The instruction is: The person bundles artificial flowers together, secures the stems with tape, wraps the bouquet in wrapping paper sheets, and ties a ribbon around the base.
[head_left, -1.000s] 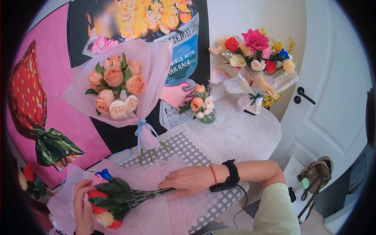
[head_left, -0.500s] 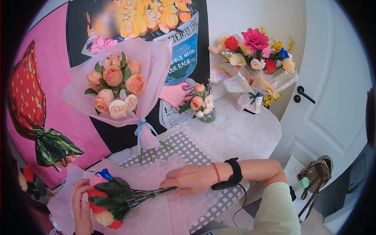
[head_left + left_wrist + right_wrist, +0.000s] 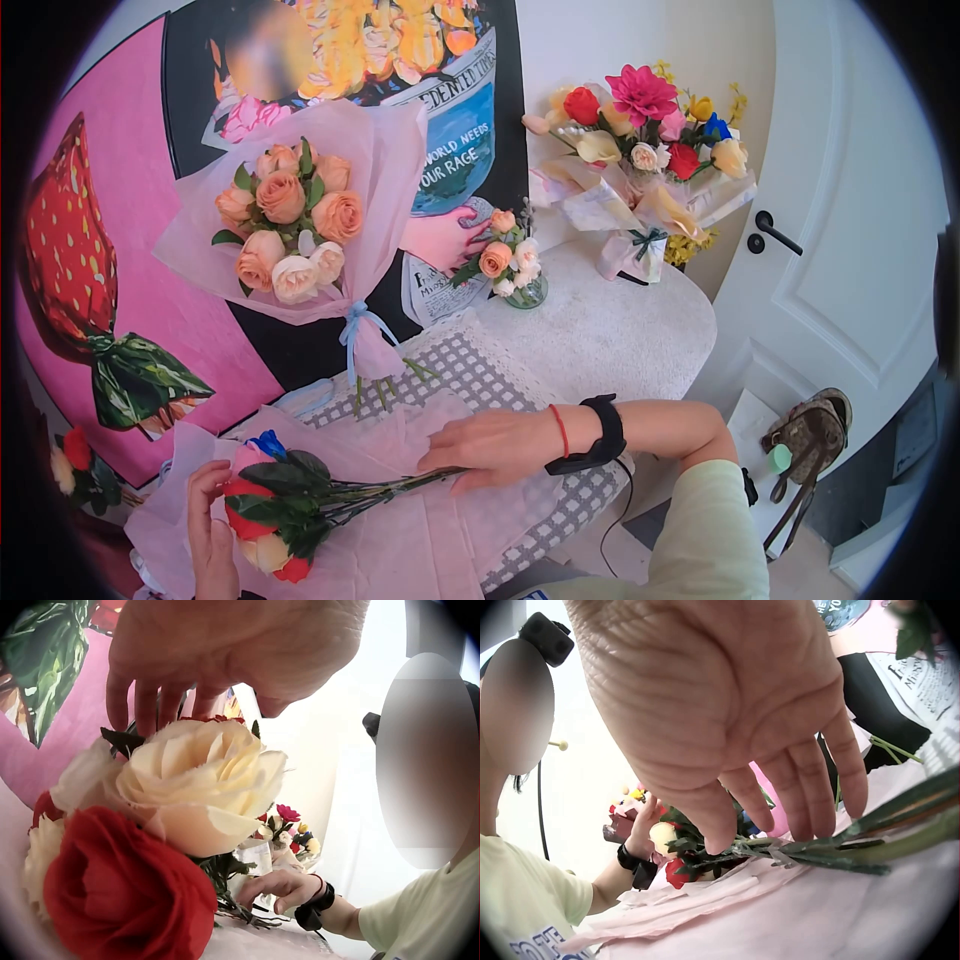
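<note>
A bunch of artificial flowers [image 3: 290, 492] with red, cream, pink and blue blooms lies on pink wrapping paper [image 3: 405, 535], stems pointing right. My left hand [image 3: 212, 525] is beside the blooms at the left end, its fingers slightly bent. In the left wrist view its fingers [image 3: 172, 694] hang behind a cream rose [image 3: 202, 776], with a red rose [image 3: 127, 889] nearer. My right hand [image 3: 495, 445] lies over the stem ends. In the right wrist view the long fingers [image 3: 802, 780] hang down loosely, fingertips at the stems [image 3: 840, 851]; firm contact is unclear.
A wrapped peach rose bouquet [image 3: 290, 215] leans against paintings behind the paper. A small glass vase [image 3: 527, 292] of roses and another wrapped bouquet [image 3: 650, 170] stand on the white table [image 3: 620, 335]. A bag [image 3: 810, 435] sits at the right.
My right hand has moved slightly right along the stems. The left hand stays beside the blooms. The head view has shifted a little.
</note>
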The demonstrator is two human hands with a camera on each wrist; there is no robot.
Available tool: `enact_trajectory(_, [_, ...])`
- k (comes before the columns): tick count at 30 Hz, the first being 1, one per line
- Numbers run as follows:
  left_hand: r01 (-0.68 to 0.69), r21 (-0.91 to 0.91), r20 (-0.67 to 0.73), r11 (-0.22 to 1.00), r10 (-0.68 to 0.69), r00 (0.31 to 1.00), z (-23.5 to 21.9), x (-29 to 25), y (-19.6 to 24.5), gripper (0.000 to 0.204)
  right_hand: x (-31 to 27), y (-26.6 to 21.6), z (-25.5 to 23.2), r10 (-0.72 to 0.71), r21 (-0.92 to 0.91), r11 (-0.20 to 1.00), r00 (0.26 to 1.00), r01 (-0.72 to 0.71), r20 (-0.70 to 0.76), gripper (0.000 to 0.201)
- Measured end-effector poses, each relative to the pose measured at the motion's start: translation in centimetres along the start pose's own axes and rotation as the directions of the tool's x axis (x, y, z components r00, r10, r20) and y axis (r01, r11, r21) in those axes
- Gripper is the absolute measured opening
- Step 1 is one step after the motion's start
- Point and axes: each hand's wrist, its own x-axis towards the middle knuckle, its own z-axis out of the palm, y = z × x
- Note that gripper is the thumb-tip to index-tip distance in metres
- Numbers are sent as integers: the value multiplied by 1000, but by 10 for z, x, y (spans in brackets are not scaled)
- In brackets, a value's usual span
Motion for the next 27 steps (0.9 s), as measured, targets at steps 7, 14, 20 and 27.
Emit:
enact_trajectory(7, [15,-15,23,1000,-14,1000,1,-1,2,51,-5,8,-7,29,-49,998,998,-31,-57,18])
enact_trajectory(14, [33,12,38,999,-33,999,1,-2,6,51,-5,9,-4,-28,-59,998,985,18,-171,14])
enact_trajectory(20, [95,-29,-24,995,-96,995,8,-1,11,48,-13,12,-8,-3,-65,998,985,-9,-175,17])
enact_trajectory(27, [131,16,-26,991,-130,991,5,-1,11,51,-47,28,-46,49,-498,833,930,-239,-365,11])
